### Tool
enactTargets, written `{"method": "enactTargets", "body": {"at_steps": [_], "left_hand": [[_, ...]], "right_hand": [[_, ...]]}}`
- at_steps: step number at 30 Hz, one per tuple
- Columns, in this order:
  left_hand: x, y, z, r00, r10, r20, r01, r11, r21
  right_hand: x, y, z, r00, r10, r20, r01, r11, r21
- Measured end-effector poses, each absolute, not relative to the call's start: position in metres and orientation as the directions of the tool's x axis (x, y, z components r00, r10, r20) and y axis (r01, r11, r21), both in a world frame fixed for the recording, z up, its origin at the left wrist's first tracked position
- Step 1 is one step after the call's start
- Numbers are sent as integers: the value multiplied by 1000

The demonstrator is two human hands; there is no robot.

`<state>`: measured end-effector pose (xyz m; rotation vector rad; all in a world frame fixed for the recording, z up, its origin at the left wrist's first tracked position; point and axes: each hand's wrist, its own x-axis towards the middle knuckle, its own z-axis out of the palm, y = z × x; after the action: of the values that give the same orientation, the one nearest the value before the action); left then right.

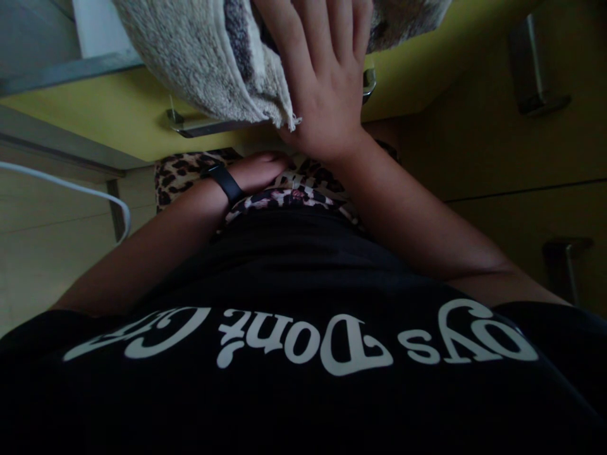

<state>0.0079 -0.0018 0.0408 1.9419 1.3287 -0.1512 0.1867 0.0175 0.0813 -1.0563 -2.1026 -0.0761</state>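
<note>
A grey-beige terry towel [190,57] with a dark stripe and a frayed edge fills the top middle of the head view. My right hand [327,82] is on it, back of the hand towards me, fingers around the cloth; the fingertips run out of the frame. Part of the towel's edge overlaps the thumb side, and more cloth shows beyond the fingers. Down by my waist, my left hand [274,164] rests against leopard-print cloth [183,174], below the towel and apart from it. Its fingers are hidden. A black band [226,183] circles the left wrist.
Close in front is a yellow-green drawer front [123,104] with a metal handle [213,128], partly covered by the towel. A grey counter edge [71,71] lies upper left. More cabinet handles [535,69] are at right. A white cable [71,184] curves over the tiled floor [42,253].
</note>
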Motion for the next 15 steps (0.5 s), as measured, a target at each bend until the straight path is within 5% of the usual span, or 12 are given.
{"method": "enactTargets", "body": {"at_steps": [15], "left_hand": [[-3,1,24,524,743,-415,789,-241,565]], "right_hand": [[186,14,85,-397,630,667,766,628,-137]]}}
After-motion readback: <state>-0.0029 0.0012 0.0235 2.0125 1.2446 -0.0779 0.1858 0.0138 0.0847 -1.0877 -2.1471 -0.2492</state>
